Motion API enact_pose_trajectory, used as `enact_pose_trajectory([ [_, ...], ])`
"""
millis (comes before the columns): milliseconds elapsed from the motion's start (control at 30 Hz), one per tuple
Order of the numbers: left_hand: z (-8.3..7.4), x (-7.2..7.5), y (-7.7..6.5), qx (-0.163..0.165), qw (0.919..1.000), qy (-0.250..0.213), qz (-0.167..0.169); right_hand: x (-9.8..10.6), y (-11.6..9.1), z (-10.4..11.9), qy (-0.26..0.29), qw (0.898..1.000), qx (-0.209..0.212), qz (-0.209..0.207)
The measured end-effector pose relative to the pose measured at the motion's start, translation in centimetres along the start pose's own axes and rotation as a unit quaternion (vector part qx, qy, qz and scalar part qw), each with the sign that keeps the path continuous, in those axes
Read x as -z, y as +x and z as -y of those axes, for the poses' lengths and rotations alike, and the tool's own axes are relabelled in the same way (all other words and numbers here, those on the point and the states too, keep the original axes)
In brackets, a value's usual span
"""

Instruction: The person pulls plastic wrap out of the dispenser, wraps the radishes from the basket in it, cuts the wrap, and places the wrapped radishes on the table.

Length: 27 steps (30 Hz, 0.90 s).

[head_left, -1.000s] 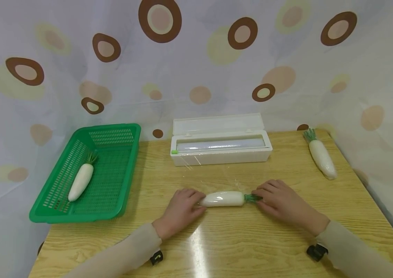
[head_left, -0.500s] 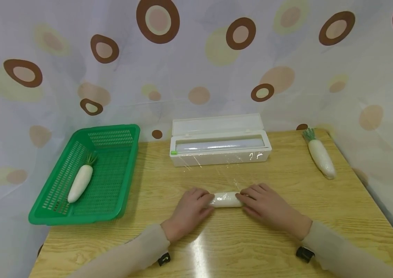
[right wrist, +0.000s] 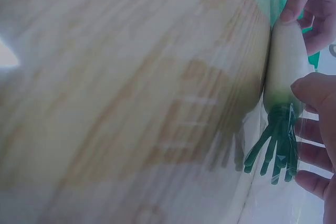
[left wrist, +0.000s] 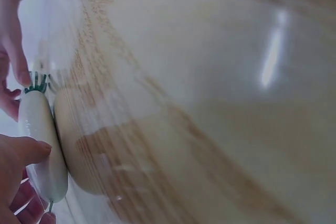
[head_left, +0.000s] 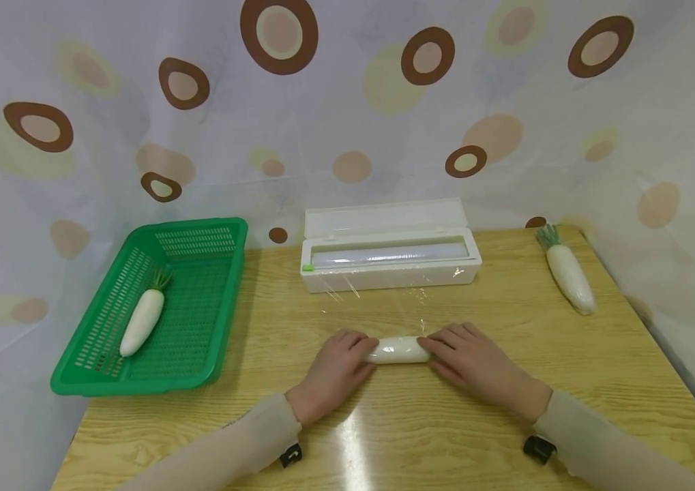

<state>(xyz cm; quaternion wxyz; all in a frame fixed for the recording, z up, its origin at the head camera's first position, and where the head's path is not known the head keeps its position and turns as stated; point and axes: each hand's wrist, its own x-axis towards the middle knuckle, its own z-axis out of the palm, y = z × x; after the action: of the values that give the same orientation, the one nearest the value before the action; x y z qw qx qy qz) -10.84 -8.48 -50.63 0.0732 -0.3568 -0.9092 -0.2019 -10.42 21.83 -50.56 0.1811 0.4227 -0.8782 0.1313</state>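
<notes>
A white radish [head_left: 397,350] lies crosswise on the wooden table, shiny with clear plastic film around it. My left hand [head_left: 336,368] grips its tip end, thumb on the near side and fingers on the far side. At the leafy end my right hand [head_left: 476,368] holds it the same way. Green leaf stalks [right wrist: 277,145] show in the right wrist view, under film; in the head view the right hand hides them. Clear film [head_left: 419,296] runs from the radish back to a white wrap box [head_left: 391,278], whose lid is up over the roll [head_left: 390,255].
A green basket [head_left: 234,300] at the left holds one radish [head_left: 143,322]. Another radish [head_left: 570,278], with a film-like shine, lies at the back right of the table [head_left: 476,450]. A patterned curtain [head_left: 353,102] hangs behind.
Both hands have moved inward along the radish, and the right hand now covers its leaves in the head view. Over the last half second the hands have barely shifted.
</notes>
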Motion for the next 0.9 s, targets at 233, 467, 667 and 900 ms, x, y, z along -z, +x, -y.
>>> enact_pose_trajectory([
  [233, 0.39, -0.21, 0.05, -0.015, 0.9992, -0.031, -0.021, -0.22, -0.20, -0.18, 0.003, 1.000, -0.008, 0.002],
  [467, 0.67, -0.14, 0.10, -0.021, 0.9974, -0.055, -0.042, 0.01, -0.13, -0.27, 0.011, 1.000, -0.006, -0.004],
  [667, 0.80, -0.19, 0.16, 0.011, 0.9967, -0.077, -0.023, 0.16, 0.06, -0.17, 0.022, 0.999, -0.022, 0.009],
  [900, 0.72, -0.24, 0.03, 0.020, 0.9963, -0.080, -0.022, 0.36, 0.23, 0.00, 0.024, 0.999, -0.028, 0.020],
])
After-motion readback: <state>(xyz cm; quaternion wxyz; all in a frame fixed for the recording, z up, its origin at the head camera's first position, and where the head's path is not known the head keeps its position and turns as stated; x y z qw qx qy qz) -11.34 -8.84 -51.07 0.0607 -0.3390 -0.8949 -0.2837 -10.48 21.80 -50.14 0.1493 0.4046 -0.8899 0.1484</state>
